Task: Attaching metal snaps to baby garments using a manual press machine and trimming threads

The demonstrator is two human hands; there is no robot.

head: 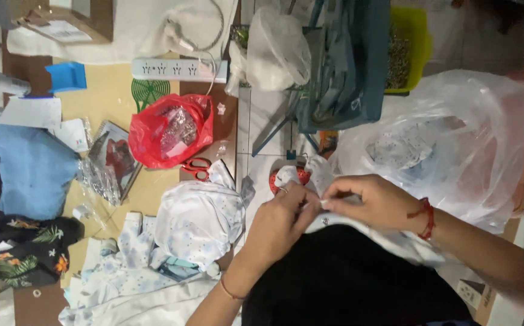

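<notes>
Head view. Black cloth [346, 278] at near edge, nearest the camera. Left hand [280, 220] and right hand [373, 202]: both pinching white garment [319, 175] above it, fingertips nearly touching. Red scissors [196, 167], red bag [168, 130]: desk centre. Folded patterned clothes [198, 220]: left of hands. Clear plastic bag [455, 133]: right.

The hands [316, 208] hide what they pinch on the white cloth [340, 226]; forearms run off frame.

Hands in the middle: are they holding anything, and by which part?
Yes. Both the left hand and right hand pinch the edge of a white cloth between their fingertips, close together; what lies between them is too small to tell.
</notes>
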